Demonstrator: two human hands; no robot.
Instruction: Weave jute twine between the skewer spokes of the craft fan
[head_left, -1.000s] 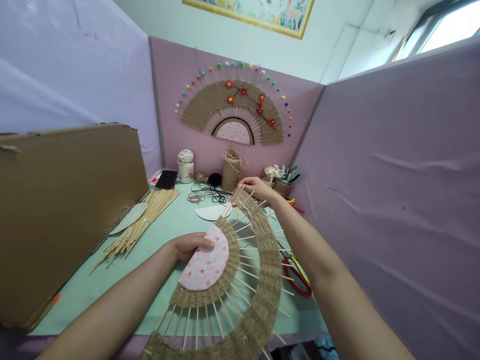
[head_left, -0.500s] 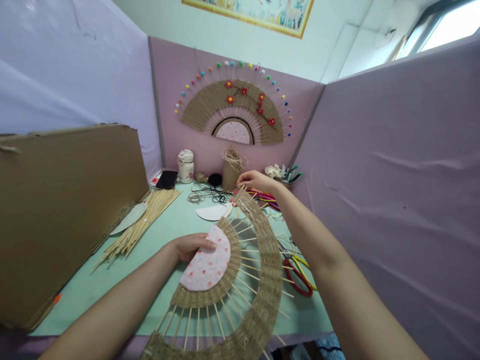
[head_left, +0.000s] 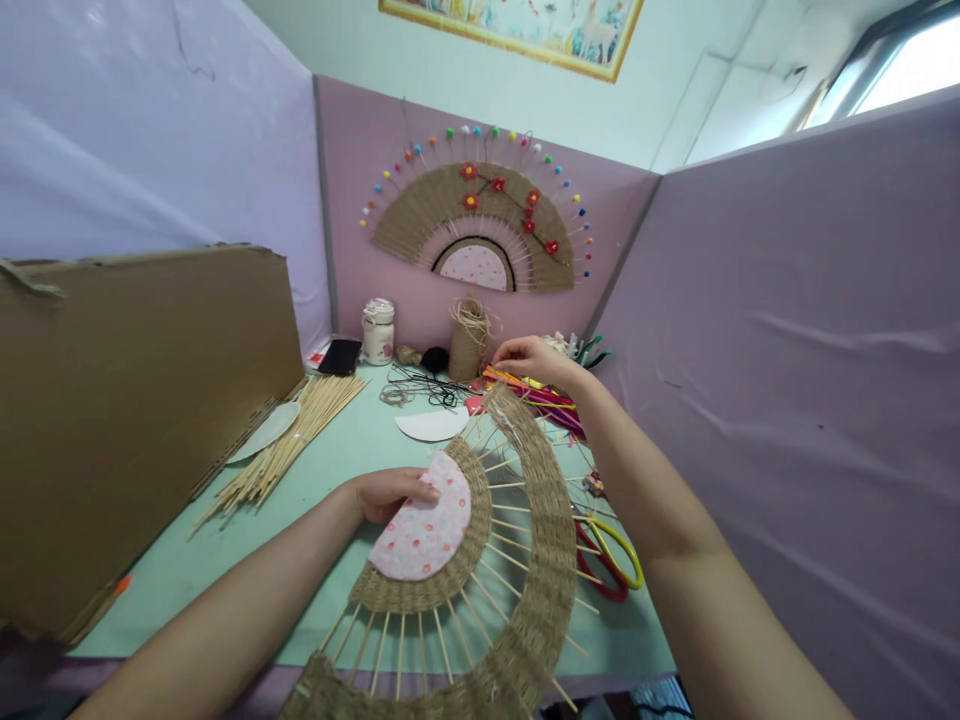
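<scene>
A half-round woven fan [head_left: 551,520] of twine on thin wooden sticks stands tilted in front of me. At its centre is a pink half-circle of dotted fabric [head_left: 427,520]. My left hand [head_left: 394,492] grips this centre, thumb over the fabric and the other fingers hidden behind. My right hand [head_left: 536,360] is raised just beyond the fan's far upper end, its fingertips pinched together. Whatever they hold is too thin to make out. Under that hand lie bright pipe cleaners [head_left: 544,402] in orange, pink and yellow.
Scissors with red and yellow handles [head_left: 619,560] lie right of the fan. A bundle of sticks [head_left: 300,440] and a cardboard sheet [head_left: 150,420] are on the left. Behind are a twine spool [head_left: 469,345], a white jar [head_left: 378,332] and a finished fan [head_left: 420,215] on the wall.
My right hand has drawn slightly away from the fan's upper end, up and to the right. My left hand keeps its hold on the fan. The view has shifted a little.
</scene>
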